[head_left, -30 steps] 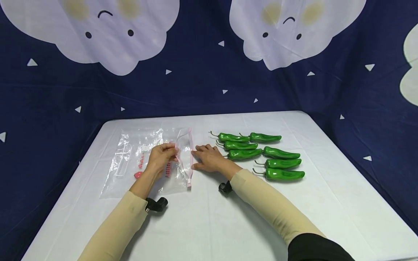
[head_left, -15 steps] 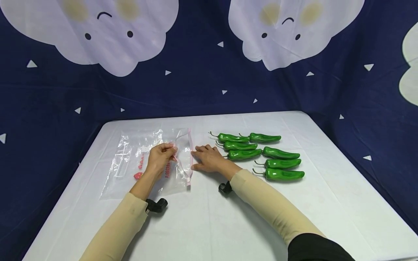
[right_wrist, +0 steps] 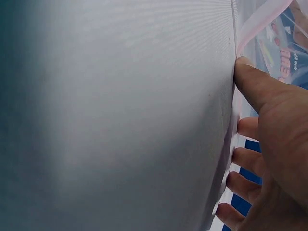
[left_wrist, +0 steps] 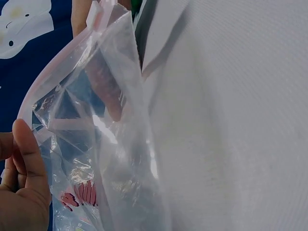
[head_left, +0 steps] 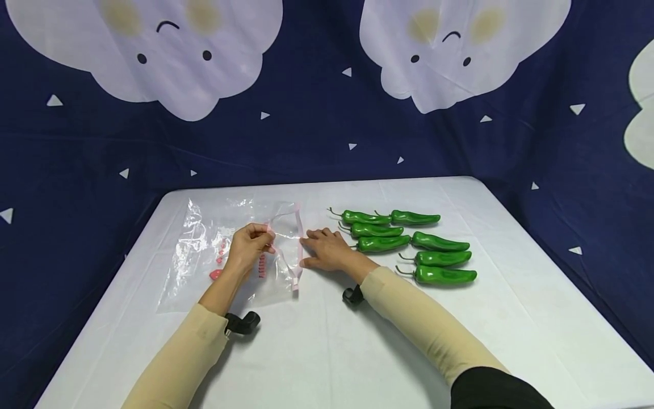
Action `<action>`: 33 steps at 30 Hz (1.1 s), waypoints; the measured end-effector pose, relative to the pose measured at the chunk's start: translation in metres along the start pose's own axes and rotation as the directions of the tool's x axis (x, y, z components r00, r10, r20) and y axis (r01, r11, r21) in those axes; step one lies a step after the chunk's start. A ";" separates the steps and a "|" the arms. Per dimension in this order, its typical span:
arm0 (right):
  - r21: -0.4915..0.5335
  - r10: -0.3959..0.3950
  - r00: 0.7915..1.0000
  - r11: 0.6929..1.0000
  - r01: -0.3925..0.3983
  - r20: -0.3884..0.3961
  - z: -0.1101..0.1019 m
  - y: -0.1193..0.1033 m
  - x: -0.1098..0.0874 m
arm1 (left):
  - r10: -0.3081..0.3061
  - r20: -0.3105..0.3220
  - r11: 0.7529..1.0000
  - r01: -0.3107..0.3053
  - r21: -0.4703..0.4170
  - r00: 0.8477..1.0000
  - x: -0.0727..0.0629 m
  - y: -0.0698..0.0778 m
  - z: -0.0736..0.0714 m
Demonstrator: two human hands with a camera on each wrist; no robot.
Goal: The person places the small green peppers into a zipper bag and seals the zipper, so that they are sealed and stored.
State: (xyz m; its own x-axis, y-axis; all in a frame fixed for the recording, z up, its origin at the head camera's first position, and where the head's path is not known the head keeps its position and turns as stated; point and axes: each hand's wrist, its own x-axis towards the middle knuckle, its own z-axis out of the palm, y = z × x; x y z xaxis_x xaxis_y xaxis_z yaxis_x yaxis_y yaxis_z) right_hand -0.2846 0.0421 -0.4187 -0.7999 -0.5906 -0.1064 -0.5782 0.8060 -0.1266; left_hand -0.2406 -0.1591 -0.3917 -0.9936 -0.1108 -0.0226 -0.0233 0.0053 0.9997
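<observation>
A clear zip bag (head_left: 276,287) with red print lies on the left half of the table, its pink-edged mouth facing right. My left hand (head_left: 248,247) pinches the upper lip of that mouth between thumb and fingers, lifted and drawn back to the left. The left wrist view shows the lip bowed up from the pinch, with a slider (left_wrist: 94,15) at the corner. At the lower lip, my right hand (head_left: 329,249) has its fingers spread, fingertips pressing the pink edge down. In the right wrist view its thumb (right_wrist: 250,79) rests right at that edge.
Several green peppers (head_left: 444,275) lie in loose rows on the white-covered table (head_left: 327,352), just right of my right hand. A dark blue cloth (head_left: 306,147) with clouds hangs behind the far edge. Black wrist cameras (head_left: 244,322) sit under both wrists.
My left hand has moved slightly left with the upper lip, so the bag's mouth gapes wider. The right hand stays in place; the peppers have not moved.
</observation>
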 end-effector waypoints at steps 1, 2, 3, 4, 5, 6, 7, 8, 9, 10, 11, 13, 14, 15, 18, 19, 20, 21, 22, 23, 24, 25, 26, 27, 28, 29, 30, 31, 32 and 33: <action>-0.002 0.000 1.000 1.000 0.000 0.001 0.000 0.000 0.000 | 0.000 0.001 1.000 0.000 -0.006 1.000 0.000 0.000 0.000; -0.002 0.000 1.000 1.000 0.000 0.002 0.000 0.000 0.000 | -0.001 0.000 1.000 0.001 -0.014 1.000 0.000 0.001 0.000; -0.002 0.000 1.000 1.000 0.000 0.003 0.001 0.000 0.000 | -0.001 0.000 1.000 0.001 -0.021 1.000 0.000 0.001 -0.001; -0.001 0.000 1.000 1.000 0.000 0.003 0.001 0.000 0.000 | 0.000 -0.002 1.000 0.000 -0.029 1.000 0.000 0.001 -0.001; 0.000 -0.001 1.000 1.000 0.001 0.003 0.001 0.000 0.000 | -0.001 -0.007 0.999 0.001 -0.036 1.000 0.000 0.002 -0.001; 0.001 -0.001 1.000 1.000 0.001 0.004 0.001 0.000 0.000 | -0.001 -0.010 0.999 0.000 -0.040 1.000 0.000 0.002 -0.001; 0.003 -0.001 1.000 1.000 0.001 0.005 0.001 0.001 0.000 | -0.001 -0.012 0.999 0.001 -0.044 1.000 0.000 0.003 -0.001; 0.005 -0.001 1.000 1.000 0.001 0.004 0.001 0.001 0.000 | -0.002 -0.015 0.999 0.001 -0.048 1.000 0.000 0.003 -0.002; 0.006 0.000 1.000 1.000 0.000 0.003 0.000 0.001 0.000 | -0.002 -0.018 0.999 0.001 -0.052 1.000 0.000 0.004 -0.002; 0.008 0.000 1.000 1.000 -0.001 0.004 0.000 0.001 0.000 | -0.004 -0.020 0.998 0.003 -0.059 1.000 0.000 0.004 -0.002; 0.008 0.001 1.000 1.000 -0.001 0.003 0.000 0.001 0.000 | -0.005 -0.020 0.998 0.004 -0.067 1.000 0.000 0.005 -0.002; 0.010 0.003 1.000 1.000 -0.003 0.002 0.000 0.001 0.000 | -0.005 -0.017 0.996 0.004 -0.089 1.000 -0.001 0.006 -0.002; 0.011 0.003 1.000 1.000 -0.003 0.000 0.000 0.001 0.000 | -0.004 -0.018 0.995 0.002 -0.104 1.000 -0.001 0.006 -0.002; 0.012 0.003 1.000 1.000 -0.003 -0.001 0.000 0.001 0.000 | -0.003 -0.018 0.993 0.001 -0.120 1.000 -0.001 0.007 -0.003; 0.010 0.003 1.000 1.000 -0.003 0.000 0.001 0.001 0.000 | 0.006 -0.021 0.988 -0.009 -0.151 1.000 -0.003 0.008 -0.003; 0.008 0.003 1.000 1.000 -0.003 0.000 0.001 0.001 0.000 | 0.006 -0.024 0.987 -0.010 -0.161 1.000 -0.004 0.009 -0.004; 0.005 0.004 1.000 1.000 -0.004 0.001 0.001 0.001 0.000 | 0.006 -0.027 0.986 -0.011 -0.166 1.000 -0.004 0.009 -0.004; 0.003 0.004 1.000 1.000 -0.004 0.002 0.001 0.001 0.000 | 0.005 -0.031 0.986 -0.010 -0.169 1.000 -0.005 0.010 -0.004; -0.001 0.005 1.000 1.000 -0.005 0.005 0.001 0.001 0.000 | 0.002 -0.034 0.985 -0.008 -0.173 0.999 -0.006 0.011 -0.005; -0.003 0.006 1.000 1.000 -0.006 0.009 0.001 0.001 0.000 | -0.002 -0.038 0.984 -0.005 -0.176 0.999 -0.006 0.011 -0.005; -0.003 0.007 1.000 1.000 -0.006 0.012 0.001 0.001 0.000 | -0.006 -0.041 0.984 -0.001 -0.177 0.999 -0.006 0.012 -0.006; -0.004 0.006 1.000 1.000 -0.006 0.014 0.001 0.001 0.000 | -0.012 -0.044 0.984 0.004 -0.177 0.999 -0.007 0.012 -0.007; -0.005 0.006 1.000 1.000 -0.006 0.016 0.001 0.000 0.000 | -0.020 -0.048 0.985 0.012 -0.170 0.999 -0.007 0.012 -0.008; -0.005 0.005 1.000 1.000 -0.005 0.016 0.001 0.000 0.000 | -0.027 -0.053 0.987 0.018 -0.163 0.998 -0.008 0.012 -0.009; -0.006 0.003 1.000 1.000 -0.003 0.016 0.001 0.000 0.000 | -0.032 -0.056 0.987 0.023 -0.156 0.998 -0.008 0.013 -0.010; -0.008 0.001 1.000 1.000 -0.001 0.014 0.001 0.000 0.000 | -0.033 -0.058 0.988 0.024 -0.150 0.998 -0.009 0.013 -0.011; -0.011 -0.001 1.000 1.000 0.001 0.012 0.001 0.000 0.000 | -0.035 -0.062 0.989 0.025 -0.146 0.997 -0.009 0.013 -0.012; -0.012 -0.003 1.000 1.000 0.003 0.010 0.001 0.000 0.000 | -0.036 -0.066 0.989 0.026 -0.143 0.997 -0.009 0.014 -0.012; -0.014 -0.005 1.000 1.000 0.005 0.009 0.001 0.000 0.000 | -0.035 -0.069 0.989 0.025 -0.142 0.997 -0.010 0.014 -0.013; -0.015 -0.006 1.000 1.000 0.006 0.009 0.001 0.000 0.000 | -0.031 -0.070 0.989 0.021 -0.148 0.997 -0.010 0.014 -0.014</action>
State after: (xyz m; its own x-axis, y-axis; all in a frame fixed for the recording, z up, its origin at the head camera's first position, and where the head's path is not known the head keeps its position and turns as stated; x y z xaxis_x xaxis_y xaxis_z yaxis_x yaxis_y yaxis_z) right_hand -0.2849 0.0425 -0.4193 -0.7948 -0.5959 -0.1149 -0.5856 0.8027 -0.1127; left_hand -0.2296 -0.1720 -0.3774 -0.9822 -0.1799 -0.0534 -0.0274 -0.1442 0.9892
